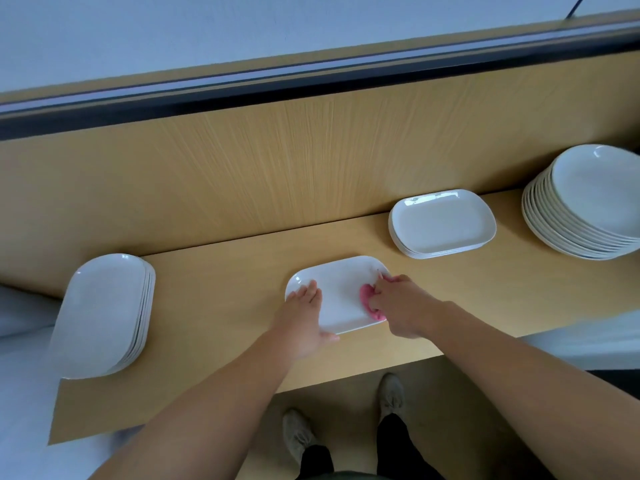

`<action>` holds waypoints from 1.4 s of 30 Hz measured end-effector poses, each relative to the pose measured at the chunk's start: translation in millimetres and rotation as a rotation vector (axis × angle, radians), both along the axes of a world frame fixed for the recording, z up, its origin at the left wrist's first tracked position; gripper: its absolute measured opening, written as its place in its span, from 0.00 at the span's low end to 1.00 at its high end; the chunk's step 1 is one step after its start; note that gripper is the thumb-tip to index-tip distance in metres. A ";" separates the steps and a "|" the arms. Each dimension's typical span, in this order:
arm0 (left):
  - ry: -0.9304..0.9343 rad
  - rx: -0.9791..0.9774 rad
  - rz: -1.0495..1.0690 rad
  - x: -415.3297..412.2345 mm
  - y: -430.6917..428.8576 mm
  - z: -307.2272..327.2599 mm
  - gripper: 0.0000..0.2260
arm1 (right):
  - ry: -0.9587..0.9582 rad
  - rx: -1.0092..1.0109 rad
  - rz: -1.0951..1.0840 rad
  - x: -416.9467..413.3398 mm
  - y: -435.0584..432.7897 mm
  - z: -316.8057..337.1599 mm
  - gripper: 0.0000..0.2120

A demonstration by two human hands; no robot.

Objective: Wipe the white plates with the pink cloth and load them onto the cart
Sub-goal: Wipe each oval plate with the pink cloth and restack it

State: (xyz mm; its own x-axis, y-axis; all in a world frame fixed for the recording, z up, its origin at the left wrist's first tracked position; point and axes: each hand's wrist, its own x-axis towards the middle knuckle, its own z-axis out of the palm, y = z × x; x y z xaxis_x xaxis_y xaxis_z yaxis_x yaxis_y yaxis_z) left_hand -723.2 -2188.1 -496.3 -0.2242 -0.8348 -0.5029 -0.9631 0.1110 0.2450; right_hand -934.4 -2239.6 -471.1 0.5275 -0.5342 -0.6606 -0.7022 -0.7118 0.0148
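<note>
Clearly the wooden counter [221, 265] is laid out as a work line: a tall round stack [588, 206] at two o'clock, a rectangular stack [443, 223] at one o'clock, an oval stack [104, 313] at nine o'clock. Between them, dead centre, lies the single white plate [341, 292], glossy and shallow-rimmed. The left hand [304, 323] lies flat and unclenched along its nine-o'clock rim, likely to stop sliding. The right hand [398, 303] is clenched around the bunched pink cloth [369, 301], pressed onto its three-o'clock side.

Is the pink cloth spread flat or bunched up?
Bunched up. The pink cloth is a small wad under the right hand, pressed on the plate.
</note>
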 end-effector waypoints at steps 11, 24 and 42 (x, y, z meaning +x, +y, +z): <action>-0.044 -0.004 -0.009 -1.6 0.1 -2.8 0.45 | -0.293 0.190 -0.267 -4.3 16.1 12.9 0.18; 0.034 -0.162 -0.044 21.2 34.2 -1.0 0.25 | -0.653 0.117 -0.493 -27.2 0.2 27.7 0.15; -0.050 -0.298 -0.153 20.1 45.2 -17.7 0.22 | -0.842 0.077 -0.418 -33.3 -21.3 38.8 0.17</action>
